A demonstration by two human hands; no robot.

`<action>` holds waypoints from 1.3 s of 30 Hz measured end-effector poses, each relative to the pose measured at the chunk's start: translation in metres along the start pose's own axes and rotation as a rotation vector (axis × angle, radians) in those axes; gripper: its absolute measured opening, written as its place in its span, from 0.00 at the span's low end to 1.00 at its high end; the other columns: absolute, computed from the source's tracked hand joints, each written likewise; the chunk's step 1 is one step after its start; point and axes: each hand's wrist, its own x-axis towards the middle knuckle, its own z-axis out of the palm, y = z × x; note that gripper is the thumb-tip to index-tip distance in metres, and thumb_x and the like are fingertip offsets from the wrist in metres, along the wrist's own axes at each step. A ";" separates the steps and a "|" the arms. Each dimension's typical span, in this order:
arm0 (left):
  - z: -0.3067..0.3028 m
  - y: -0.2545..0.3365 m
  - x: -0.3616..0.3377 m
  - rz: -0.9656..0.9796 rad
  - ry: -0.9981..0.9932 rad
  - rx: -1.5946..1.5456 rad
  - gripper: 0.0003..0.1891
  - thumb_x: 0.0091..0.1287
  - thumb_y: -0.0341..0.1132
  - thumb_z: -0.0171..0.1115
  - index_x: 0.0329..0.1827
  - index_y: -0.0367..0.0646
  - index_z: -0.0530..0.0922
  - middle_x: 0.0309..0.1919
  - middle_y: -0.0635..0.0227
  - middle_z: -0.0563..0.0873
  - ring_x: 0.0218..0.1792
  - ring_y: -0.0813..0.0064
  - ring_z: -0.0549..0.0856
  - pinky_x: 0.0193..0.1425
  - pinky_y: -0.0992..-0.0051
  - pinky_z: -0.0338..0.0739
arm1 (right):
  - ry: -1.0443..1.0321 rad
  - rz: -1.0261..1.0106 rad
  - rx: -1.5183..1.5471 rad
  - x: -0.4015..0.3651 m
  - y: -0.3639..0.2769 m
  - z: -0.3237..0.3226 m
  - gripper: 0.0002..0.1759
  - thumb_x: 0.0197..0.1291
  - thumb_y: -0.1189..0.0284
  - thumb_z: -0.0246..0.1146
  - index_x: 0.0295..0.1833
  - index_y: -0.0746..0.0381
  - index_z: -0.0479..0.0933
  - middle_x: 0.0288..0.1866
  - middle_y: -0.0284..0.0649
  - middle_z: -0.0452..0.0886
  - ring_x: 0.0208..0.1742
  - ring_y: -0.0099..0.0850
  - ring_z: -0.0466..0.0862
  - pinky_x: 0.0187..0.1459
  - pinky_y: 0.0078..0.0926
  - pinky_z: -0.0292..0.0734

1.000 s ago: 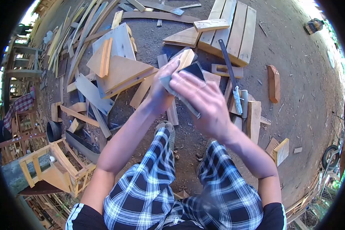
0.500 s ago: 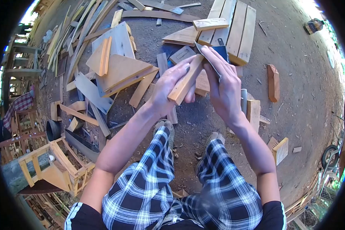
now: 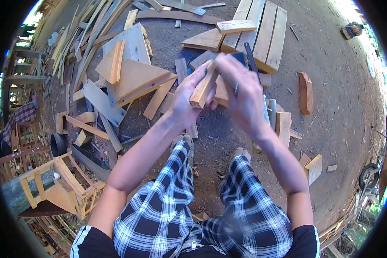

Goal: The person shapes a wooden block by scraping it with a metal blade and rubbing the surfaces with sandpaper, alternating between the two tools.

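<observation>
My left hand (image 3: 184,95) is wrapped round a short wooden block (image 3: 201,94), its near end tilted down toward me. Motion smears my right hand (image 3: 245,94), which bends over the block's far end. A thin dark edge of sandpaper (image 3: 236,88) shows under its fingers; most of the sheet is hidden. Beneath the hands, more wood pieces lie on the ground, partly covered by my fingers. A dark handle-like bar (image 3: 252,63) stands out just beyond my right hand.
Stacked angled boards (image 3: 137,79) lie left of my hands, with long strips (image 3: 94,43) behind. A slatted wooden panel (image 3: 266,34) lies ahead to the right. Nearer are a reddish block (image 3: 305,93) and, at lower left, a small wooden frame (image 3: 71,174).
My right hand has swept slightly left and down over the block, uncovering the dark bar behind it. The block has tipped a little, its near end now higher in view.
</observation>
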 end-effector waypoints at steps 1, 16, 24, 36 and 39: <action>0.004 0.004 0.001 -0.004 -0.002 -0.048 0.18 0.79 0.44 0.43 0.63 0.44 0.70 0.38 0.72 0.81 0.31 0.82 0.81 0.38 0.70 0.82 | -0.048 -0.015 0.101 -0.004 -0.015 0.001 0.21 0.58 0.81 0.57 0.58 0.62 0.79 0.58 0.46 0.83 0.61 0.41 0.82 0.55 0.36 0.75; -0.013 -0.002 0.002 0.004 -0.318 -0.166 0.21 0.79 0.42 0.42 0.70 0.45 0.66 0.51 0.70 0.81 0.44 0.81 0.85 0.51 0.67 0.84 | -0.010 0.040 -0.056 0.001 0.004 0.002 0.24 0.56 0.84 0.58 0.59 0.59 0.78 0.61 0.44 0.82 0.65 0.39 0.79 0.58 0.39 0.73; 0.001 0.002 -0.005 -0.071 -0.051 -0.002 0.20 0.79 0.46 0.42 0.64 0.46 0.71 0.39 0.71 0.82 0.39 0.82 0.84 0.41 0.73 0.83 | -0.036 -0.068 -0.030 0.003 -0.006 -0.006 0.23 0.52 0.81 0.62 0.57 0.63 0.78 0.56 0.44 0.84 0.58 0.39 0.83 0.54 0.34 0.76; -0.016 -0.005 0.003 0.025 -0.274 -0.050 0.23 0.79 0.47 0.43 0.71 0.45 0.65 0.56 0.65 0.79 0.55 0.76 0.81 0.59 0.71 0.80 | 0.025 -0.116 -0.066 0.001 -0.013 0.003 0.21 0.54 0.80 0.61 0.56 0.62 0.79 0.53 0.48 0.84 0.59 0.40 0.83 0.55 0.40 0.75; 0.002 0.000 0.000 0.107 0.068 0.183 0.27 0.77 0.49 0.45 0.70 0.39 0.64 0.60 0.63 0.78 0.58 0.73 0.81 0.61 0.69 0.80 | -0.111 -0.178 -0.024 -0.015 -0.038 0.005 0.22 0.53 0.81 0.61 0.56 0.61 0.79 0.53 0.46 0.85 0.59 0.37 0.83 0.58 0.40 0.75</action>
